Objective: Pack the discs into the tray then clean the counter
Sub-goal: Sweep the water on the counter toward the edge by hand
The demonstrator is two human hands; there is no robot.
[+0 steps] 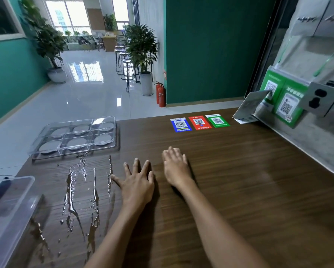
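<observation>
A clear plastic tray with several compartments sits at the far left of the dark wooden counter. Each visible compartment holds a grey disc. Streaks of spilled water lie on the counter in front of the tray. My left hand rests flat on the counter, fingers spread, just right of the water. My right hand lies flat beside it, fingers together. Neither hand holds anything.
A clear plastic box stands at the near left edge. Blue, red and green QR stickers lie at the counter's far edge. On the right, a wall carries green QR signs, a leaning card and a socket plate.
</observation>
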